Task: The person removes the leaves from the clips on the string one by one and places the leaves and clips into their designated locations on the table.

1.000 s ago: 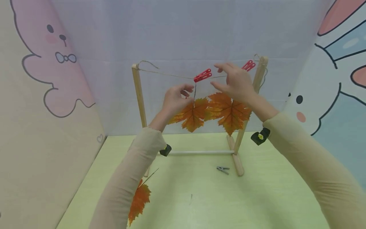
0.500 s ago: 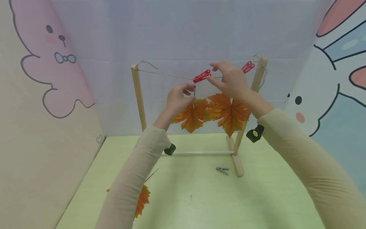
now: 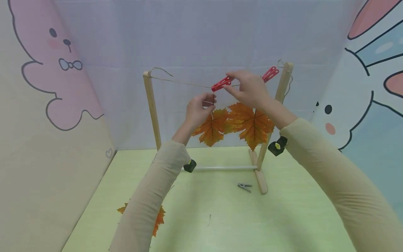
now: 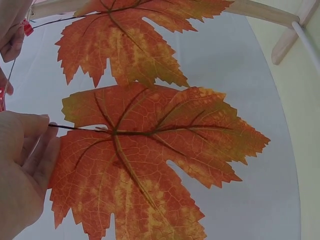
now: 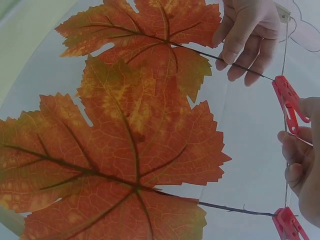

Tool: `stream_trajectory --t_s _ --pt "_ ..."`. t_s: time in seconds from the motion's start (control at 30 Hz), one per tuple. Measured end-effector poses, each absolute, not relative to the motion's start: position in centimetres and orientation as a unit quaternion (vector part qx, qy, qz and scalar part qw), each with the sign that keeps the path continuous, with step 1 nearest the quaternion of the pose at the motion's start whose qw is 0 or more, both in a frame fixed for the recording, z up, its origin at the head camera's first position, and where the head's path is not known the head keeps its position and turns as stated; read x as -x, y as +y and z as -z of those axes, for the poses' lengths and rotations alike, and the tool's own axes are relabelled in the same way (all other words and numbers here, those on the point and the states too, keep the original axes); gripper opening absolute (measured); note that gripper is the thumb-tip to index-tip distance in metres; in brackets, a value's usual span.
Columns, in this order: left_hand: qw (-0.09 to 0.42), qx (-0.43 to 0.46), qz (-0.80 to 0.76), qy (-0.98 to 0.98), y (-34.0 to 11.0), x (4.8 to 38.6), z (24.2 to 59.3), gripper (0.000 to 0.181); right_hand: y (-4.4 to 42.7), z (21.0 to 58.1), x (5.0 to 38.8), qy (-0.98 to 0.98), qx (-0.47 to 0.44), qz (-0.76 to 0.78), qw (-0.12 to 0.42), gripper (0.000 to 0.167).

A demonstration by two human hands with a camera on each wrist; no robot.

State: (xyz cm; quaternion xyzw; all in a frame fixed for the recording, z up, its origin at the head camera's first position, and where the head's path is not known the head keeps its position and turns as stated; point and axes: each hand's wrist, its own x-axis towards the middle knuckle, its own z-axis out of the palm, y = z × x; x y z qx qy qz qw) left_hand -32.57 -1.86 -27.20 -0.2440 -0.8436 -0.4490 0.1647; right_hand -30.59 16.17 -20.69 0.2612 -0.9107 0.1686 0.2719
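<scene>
My right hand (image 3: 250, 89) pinches the handle end of a red clothespin (image 3: 218, 86) between thumb and fingers. That clothespin sits on the string (image 3: 181, 82), with the dark stem of an orange artificial maple leaf (image 3: 211, 130) at its jaws. Below it, my left hand (image 3: 196, 110) holds the same stem between thumb and fingers, as the right wrist view also shows. A second orange leaf (image 3: 255, 127) hangs to the right, its stem in another red clothespin (image 5: 290, 225). In the left wrist view the two leaves (image 4: 150, 132) overlap slightly.
The string spans a wooden frame with a left post (image 3: 152, 108), a right post (image 3: 283, 84) and a white lower bar (image 3: 220, 168). On the table (image 3: 236, 224) lie a grey clothespin (image 3: 244, 187) and another orange leaf (image 3: 160, 220), partly hidden by the left sleeve.
My right hand has moved left from beside the red clothespin and now grips its handles. My left hand has shifted slightly right, onto the leaf's stem.
</scene>
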Motion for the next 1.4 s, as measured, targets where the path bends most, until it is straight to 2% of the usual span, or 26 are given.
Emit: stream_trajectory --t_s 0.17,0.43,0.67,0.83,1.4 --pt "0.156 0.237 0.462 -0.840 -1.89 32.47 27.42 0.021 16.07 20.61 30.53 -0.905 -0.268 -0.187 0.271 0.037" --pt "0.155 0.239 0.471 -0.835 -1.92 32.53 27.49 0.020 16.21 20.47 30.61 -0.908 -0.225 -0.282 0.212 0.034" --pt "0.160 0.232 0.470 -0.837 -2.17 32.54 27.66 0.019 16.26 20.29 30.75 -0.914 -0.202 -0.291 0.199 0.030" --pt "0.160 0.231 0.471 -0.836 -2.28 32.47 27.76 0.018 16.21 20.18 30.68 -0.914 -0.198 -0.284 0.210 0.028" --pt "0.171 0.244 0.458 -0.837 -2.54 32.23 28.25 0.019 16.49 19.94 30.46 -0.884 -0.201 -0.297 0.301 0.023"
